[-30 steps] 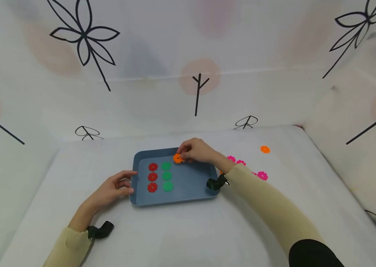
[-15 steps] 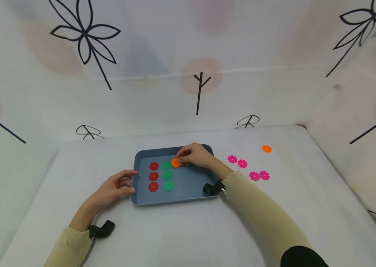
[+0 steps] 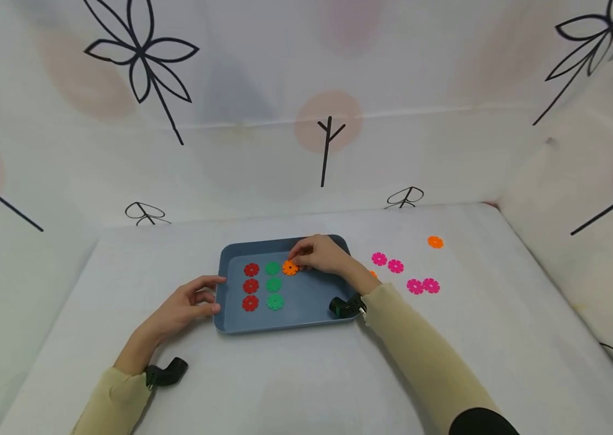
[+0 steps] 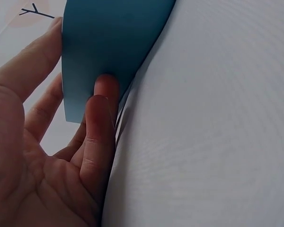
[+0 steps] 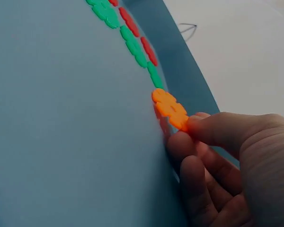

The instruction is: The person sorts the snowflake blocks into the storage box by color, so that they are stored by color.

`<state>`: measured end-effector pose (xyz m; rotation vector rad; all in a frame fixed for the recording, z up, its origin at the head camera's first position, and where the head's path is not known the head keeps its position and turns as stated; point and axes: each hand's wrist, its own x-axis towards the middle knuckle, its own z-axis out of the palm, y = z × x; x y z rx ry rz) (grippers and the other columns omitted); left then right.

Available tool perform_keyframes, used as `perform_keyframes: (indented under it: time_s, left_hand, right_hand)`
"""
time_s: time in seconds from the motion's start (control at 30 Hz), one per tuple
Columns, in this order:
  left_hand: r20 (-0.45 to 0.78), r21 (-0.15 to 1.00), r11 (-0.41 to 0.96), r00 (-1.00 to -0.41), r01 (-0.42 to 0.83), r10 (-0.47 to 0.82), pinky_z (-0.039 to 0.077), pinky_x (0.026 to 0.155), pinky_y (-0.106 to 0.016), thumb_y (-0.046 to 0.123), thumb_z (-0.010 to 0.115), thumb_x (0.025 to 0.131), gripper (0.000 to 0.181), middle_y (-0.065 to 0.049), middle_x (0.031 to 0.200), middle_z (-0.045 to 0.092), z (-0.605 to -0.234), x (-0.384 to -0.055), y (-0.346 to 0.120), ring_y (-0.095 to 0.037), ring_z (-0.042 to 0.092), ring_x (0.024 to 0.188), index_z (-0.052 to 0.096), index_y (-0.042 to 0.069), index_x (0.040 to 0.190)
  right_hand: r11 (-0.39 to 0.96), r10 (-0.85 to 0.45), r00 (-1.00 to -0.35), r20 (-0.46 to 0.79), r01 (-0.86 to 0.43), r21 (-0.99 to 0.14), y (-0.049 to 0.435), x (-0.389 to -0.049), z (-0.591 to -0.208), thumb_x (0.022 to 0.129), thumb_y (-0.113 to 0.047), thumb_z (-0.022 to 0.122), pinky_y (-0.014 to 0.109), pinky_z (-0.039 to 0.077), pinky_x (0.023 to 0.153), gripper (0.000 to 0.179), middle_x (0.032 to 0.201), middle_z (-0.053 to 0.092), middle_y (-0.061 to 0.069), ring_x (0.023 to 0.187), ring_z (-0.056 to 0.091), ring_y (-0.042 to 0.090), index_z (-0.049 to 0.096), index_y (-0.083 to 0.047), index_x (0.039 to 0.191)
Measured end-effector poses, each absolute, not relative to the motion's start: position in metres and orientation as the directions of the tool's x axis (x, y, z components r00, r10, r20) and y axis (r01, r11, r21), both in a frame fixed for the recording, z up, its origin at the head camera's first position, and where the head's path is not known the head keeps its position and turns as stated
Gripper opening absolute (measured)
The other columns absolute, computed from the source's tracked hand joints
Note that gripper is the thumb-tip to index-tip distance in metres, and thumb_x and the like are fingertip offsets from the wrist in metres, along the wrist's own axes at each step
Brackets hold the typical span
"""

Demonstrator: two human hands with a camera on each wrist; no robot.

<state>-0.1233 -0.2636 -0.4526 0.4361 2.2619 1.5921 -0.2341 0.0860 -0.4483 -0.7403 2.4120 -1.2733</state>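
Observation:
My right hand (image 3: 321, 255) pinches an orange flower-shaped plastic disc (image 3: 290, 267) between thumb and fingertips. The right wrist view shows the disc (image 5: 170, 109) tilted, close over the tray floor, beside the far end of the green row. On the blue-grey tray (image 3: 312, 296) lie a column of red flower discs (image 3: 251, 286) and a column of green ones (image 3: 274, 284). My left hand (image 3: 187, 305) rests at the tray's left side, its fingers loosely bent. In the left wrist view its fingertips touch the outer wall (image 4: 99, 42) and rim.
Right of the tray, several pink flower discs (image 3: 396, 266) lie on the white cloth (image 3: 295, 380). Another orange disc (image 3: 435, 242) lies farther back, and a further orange one (image 3: 373, 274) shows partly behind my right wrist. A patterned cloth wall (image 3: 252, 169) stands behind.
My right hand has brought the orange disc lower and nearer me, leftward over the top green disc, then slightly back right beside it. My left hand stays at the tray's edge.

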Motion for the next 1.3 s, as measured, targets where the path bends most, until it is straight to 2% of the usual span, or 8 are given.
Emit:
perform_keyframes:
  time_s: [0.27, 0.53, 0.8, 1.3]
  left_hand:
    - [-0.094, 0.944, 0.326, -0.896, 0.059, 0.435, 0.050, 0.077, -0.024, 0.009, 0.071, 0.093, 0.056, -0.022, 0.128, 0.045, -0.4534, -0.1237, -0.2636, -0.017, 0.060, 0.094, 0.047, 0.000, 0.142]
    - [-0.097, 0.945, 0.322, -0.894, 0.055, 0.437, 0.050, 0.077, -0.023, 0.008, 0.071, 0.092, 0.056, -0.023, 0.128, 0.045, -0.4548, -0.1260, -0.2628, -0.016, 0.060, 0.093, 0.047, -0.001, 0.142]
    - [-0.095, 0.941, 0.334, -0.896, 0.062, 0.435, 0.050, 0.075, -0.024, 0.009, 0.071, 0.092, 0.055, -0.022, 0.127, 0.046, -0.4543, -0.1255, -0.2627, -0.015, 0.060, 0.092, 0.047, -0.001, 0.142]
    - [-0.085, 0.947, 0.315, -0.893, 0.065, 0.442, 0.051, 0.076, -0.024, 0.006, 0.070, 0.092, 0.055, -0.023, 0.126, 0.045, -0.4554, -0.1253, -0.2624, -0.015, 0.061, 0.091, 0.047, -0.002, 0.141]
  right_hand:
    - [0.475, -0.558, -0.830, -0.024, -0.296, -0.829, 0.0867, -0.2334, -0.4489, 0.094, -0.014, 0.070, 0.029, 0.053, 0.068, 0.011, 0.083, 0.070, -0.002, 0.073, 0.062, 0.017, 0.077, -0.012, 0.102]
    - [0.468, -0.647, -0.762, 0.018, -0.416, -0.779, 0.0864, -0.2360, -0.4516, 0.087, -0.021, 0.079, 0.025, 0.039, 0.061, 0.014, 0.072, 0.061, -0.004, 0.064, 0.052, 0.012, 0.079, -0.015, 0.099]
    - [0.506, -0.665, -0.746, 0.019, -0.470, -0.723, 0.0861, -0.2359, -0.4507, 0.088, -0.020, 0.078, 0.023, 0.039, 0.060, 0.019, 0.072, 0.059, -0.005, 0.063, 0.050, 0.010, 0.079, -0.011, 0.105]
    - [0.508, -0.663, -0.749, 0.020, -0.470, -0.722, 0.0862, -0.2345, -0.4488, 0.090, -0.018, 0.076, 0.024, 0.037, 0.060, 0.017, 0.069, 0.057, -0.005, 0.061, 0.048, 0.009, 0.078, -0.012, 0.106]
